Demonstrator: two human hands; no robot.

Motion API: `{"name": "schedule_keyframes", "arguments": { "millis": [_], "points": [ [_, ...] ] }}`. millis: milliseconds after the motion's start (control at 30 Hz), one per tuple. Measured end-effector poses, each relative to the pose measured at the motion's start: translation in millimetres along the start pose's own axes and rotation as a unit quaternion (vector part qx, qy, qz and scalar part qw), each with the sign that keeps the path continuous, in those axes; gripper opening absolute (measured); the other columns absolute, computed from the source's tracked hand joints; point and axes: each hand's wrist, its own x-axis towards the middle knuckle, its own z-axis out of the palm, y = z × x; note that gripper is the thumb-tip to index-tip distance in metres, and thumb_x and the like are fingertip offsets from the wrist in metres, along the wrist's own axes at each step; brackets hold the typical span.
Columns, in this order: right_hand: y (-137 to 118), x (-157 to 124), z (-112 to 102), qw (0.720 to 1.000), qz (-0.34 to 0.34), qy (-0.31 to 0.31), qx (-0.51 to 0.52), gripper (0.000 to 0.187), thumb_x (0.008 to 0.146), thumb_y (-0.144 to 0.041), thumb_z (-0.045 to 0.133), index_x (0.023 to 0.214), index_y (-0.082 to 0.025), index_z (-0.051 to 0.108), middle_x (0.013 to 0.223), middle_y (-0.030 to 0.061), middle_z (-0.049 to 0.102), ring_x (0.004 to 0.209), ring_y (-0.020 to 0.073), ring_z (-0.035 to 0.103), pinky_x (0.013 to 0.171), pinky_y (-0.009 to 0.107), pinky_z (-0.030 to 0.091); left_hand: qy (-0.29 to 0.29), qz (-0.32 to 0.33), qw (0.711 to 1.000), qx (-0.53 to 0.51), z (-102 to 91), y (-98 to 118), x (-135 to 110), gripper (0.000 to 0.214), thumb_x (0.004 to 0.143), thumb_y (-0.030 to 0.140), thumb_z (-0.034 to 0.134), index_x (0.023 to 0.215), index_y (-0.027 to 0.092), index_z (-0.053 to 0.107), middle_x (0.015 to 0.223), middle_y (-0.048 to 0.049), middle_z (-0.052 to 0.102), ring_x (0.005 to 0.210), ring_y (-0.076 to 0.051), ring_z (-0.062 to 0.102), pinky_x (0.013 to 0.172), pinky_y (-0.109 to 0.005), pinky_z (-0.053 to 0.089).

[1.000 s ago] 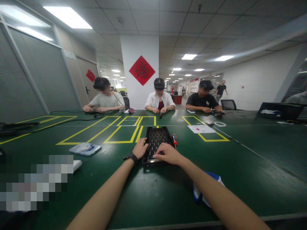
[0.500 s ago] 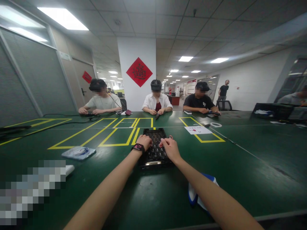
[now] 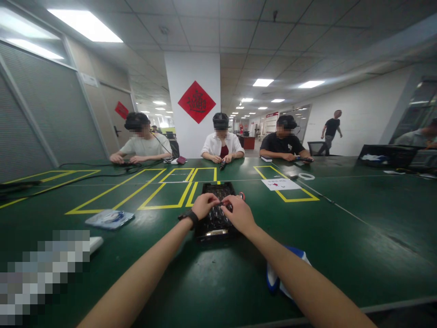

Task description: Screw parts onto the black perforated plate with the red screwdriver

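Note:
In front of me on the table lies a black open case point(image 3: 201, 238) with many small shiny metal pieces in it. Above its middle, the fingertips of my left hand point(image 3: 204, 206) and my right hand point(image 3: 240, 213) meet in a pinch. A small dark piece seems to sit between them, but it is too small to name. My left wrist wears a black watch point(image 3: 193, 217). Just past my right hand, at the case's right side, a reddish round thing point(image 3: 242, 196) partly shows.
A blue-and-white cloth-like item point(image 3: 273, 273) lies by my right forearm. Left of the case is a flat printed packet point(image 3: 109, 218). A white paper point(image 3: 282, 184) and a white ring point(image 3: 306, 176) lie farther right. Several people with headsets sit across the green table point(image 3: 358, 237).
My hands have come together, fingertips now meeting above the case. My left wrist has turned. In the background, a standing person has moved right.

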Motion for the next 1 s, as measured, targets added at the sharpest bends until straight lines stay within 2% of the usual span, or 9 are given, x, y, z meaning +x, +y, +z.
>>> {"name": "schedule_keyframes", "arguments": {
  "millis": [133, 300, 467, 567, 667, 733, 800, 933, 1000],
  "points": [
    [-9.6, -2.1, 4.4, 0.997, -0.012, -0.031, 0.067, 0.02, 0.08, -0.032, 0.053, 0.095, -0.02, 0.057, 0.085, 0.0022, 0.062, 0.077, 0.0135, 0.056, 0.072, 0.027, 0.043, -0.022, -0.008, 0.991, -0.132, -9.7, 15.8, -29.7, 0.035, 0.079, 0.047, 0.046, 0.075, 0.014, 0.058, 0.067, -0.0006, 0.056, 0.065, -0.013, 0.05, 0.063, -0.024, 0.041],
    [-17.5, -4.9, 12.0, 0.992, -0.032, -0.033, 0.12, 0.018, 0.08, -0.034, 0.054, 0.086, -0.019, 0.062, 0.079, 0.0025, 0.063, 0.073, 0.0131, 0.057, 0.07, 0.026, 0.044, -0.015, 0.009, 0.987, -0.157, -12.9, 23.4, -53.7, 0.033, 0.082, 0.045, 0.042, 0.075, 0.015, 0.053, 0.07, -0.0001, 0.054, 0.067, -0.012, 0.049, 0.063, -0.022, 0.04],
    [-17.2, -6.1, 14.2, 0.993, -0.02, -0.021, 0.113, 0.019, 0.077, -0.035, 0.058, 0.076, -0.017, 0.064, 0.076, 0.0041, 0.063, 0.071, 0.0146, 0.056, 0.068, 0.027, 0.043, -0.011, 0.038, 0.984, -0.176, -8.2, 21.5, -60.1, 0.035, 0.085, 0.044, 0.039, 0.077, 0.015, 0.057, 0.073, -0.0019, 0.058, 0.072, -0.014, 0.052, 0.07, -0.024, 0.042],
    [-19.3, -5.7, 12.1, 0.994, -0.041, -0.018, 0.1, 0.017, 0.077, -0.033, 0.058, 0.075, -0.018, 0.063, 0.077, 0.0042, 0.063, 0.077, 0.0156, 0.056, 0.073, 0.029, 0.042, 0.005, 0.027, 0.99, -0.138, -9.4, 19.3, -60.8, 0.037, 0.085, 0.044, 0.037, 0.078, 0.015, 0.059, 0.075, -0.0029, 0.06, 0.073, -0.015, 0.054, 0.072, -0.026, 0.043],
    [-23.8, -5.8, 12.1, 0.993, -0.073, -0.035, 0.089, 0.013, 0.078, -0.03, 0.058, 0.076, -0.018, 0.062, 0.081, 0.0044, 0.062, 0.084, 0.0164, 0.054, 0.079, 0.031, 0.04, 0.08, 0.008, 0.996, -0.049, -13.2, 10.1, -59.7, 0.038, 0.087, 0.042, 0.034, 0.084, 0.017, 0.062, 0.086, -0.0049, 0.063, 0.085, -0.018, 0.055, 0.082, -0.03, 0.041],
    [-27.3, -6.7, 15.1, 0.989, -0.101, -0.076, 0.078, 0.011, 0.078, -0.028, 0.058, 0.076, -0.018, 0.062, 0.085, 0.0044, 0.062, 0.087, 0.0162, 0.052, 0.082, 0.032, 0.039, 0.138, -0.015, 0.99, 0.005, -14.2, -2.0, -58.6, 0.036, 0.087, 0.04, 0.033, 0.091, 0.019, 0.061, 0.095, -0.0059, 0.062, 0.093, -0.019, 0.053, 0.088, -0.033, 0.039],
    [-30.3, -8.2, 20.5, 0.983, -0.125, -0.123, 0.055, 0.01, 0.078, -0.027, 0.058, 0.074, -0.018, 0.062, 0.089, 0.0041, 0.062, 0.091, 0.0163, 0.051, 0.084, 0.033, 0.037, 0.16, -0.046, 0.985, 0.035, -12.1, -17.3, -57.8, 0.033, 0.085, 0.04, 0.038, 0.097, 0.019, 0.059, 0.101, -0.0072, 0.061, 0.098, -0.02, 0.053, 0.089, -0.035, 0.039],
    [-32.6, -10.8, 31.8, 0.976, -0.136, -0.169, 0.009, 0.01, 0.078, -0.026, 0.059, 0.072, -0.018, 0.062, 0.096, 0.0038, 0.061, 0.098, 0.0174, 0.047, 0.085, 0.034, 0.035, 0.116, -0.119, 0.986, -0.004, -1.4, -43.1, -57.0, 0.035, 0.085, 0.04, 0.04, 0.107, 0.016, 0.053, 0.105, -0.009, 0.06, 0.097, -0.019, 0.056, 0.087, -0.034, 0.041],
    [-31.8, -11.3, 34.2, 0.976, -0.132, -0.175, -0.001, 0.009, 0.077, -0.026, 0.059, 0.073, -0.019, 0.063, 0.098, 0.0038, 0.061, 0.1, 0.0177, 0.046, 0.086, 0.035, 0.034, 0.096, -0.116, 0.988, -0.029, 3.2, -49.0, -56.5, 0.036, 0.084, 0.038, 0.04, 0.11, 0.015, 0.05, 0.104, -0.0098, 0.06, 0.096, -0.019, 0.057, 0.087, -0.033, 0.042]
  ]
}}
